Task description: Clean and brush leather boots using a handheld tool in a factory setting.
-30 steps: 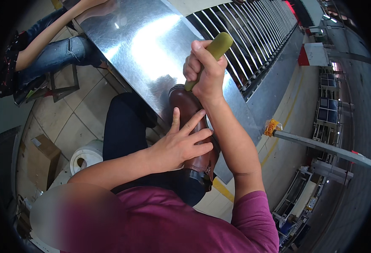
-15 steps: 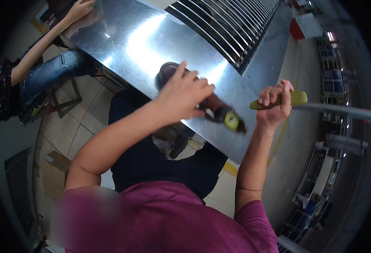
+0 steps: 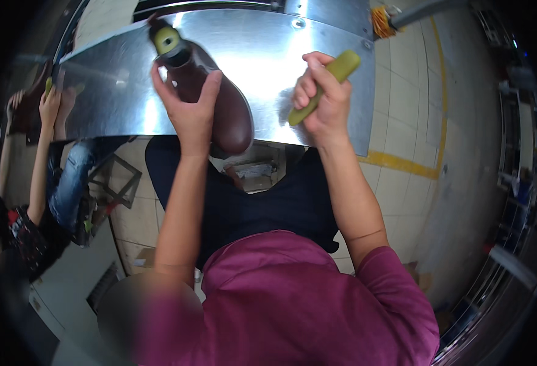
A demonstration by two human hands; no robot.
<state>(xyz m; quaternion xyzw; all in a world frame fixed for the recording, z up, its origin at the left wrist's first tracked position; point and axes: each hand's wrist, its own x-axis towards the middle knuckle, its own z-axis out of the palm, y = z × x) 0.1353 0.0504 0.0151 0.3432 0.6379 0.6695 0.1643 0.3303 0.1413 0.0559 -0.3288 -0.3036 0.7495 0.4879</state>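
Note:
A dark brown leather boot (image 3: 232,116) lies at a slant over the near edge of the metal table (image 3: 268,46). Its toe points toward me, and a yellow-green shoe last (image 3: 166,40) shows at the opening of its shaft. My left hand (image 3: 189,110) wraps round the boot's shaft, thumb on one side and fingers on the other. To the right, my right hand (image 3: 326,94) is closed round an olive-green oblong bar with rounded ends (image 3: 345,64). It is held above the table, apart from the boot.
At the left, another person's hand (image 3: 50,107) holds a small green piece beside a dark brown item (image 3: 32,113). A metal stool frame (image 3: 119,177) stands on the tiled floor. Yellow-orange material (image 3: 381,23) wraps a pole beyond the table's far right corner.
The view has turned, so the table now runs across it. My left hand has turned the boot, its last end now far left instead of right. My right hand still grips the bar.

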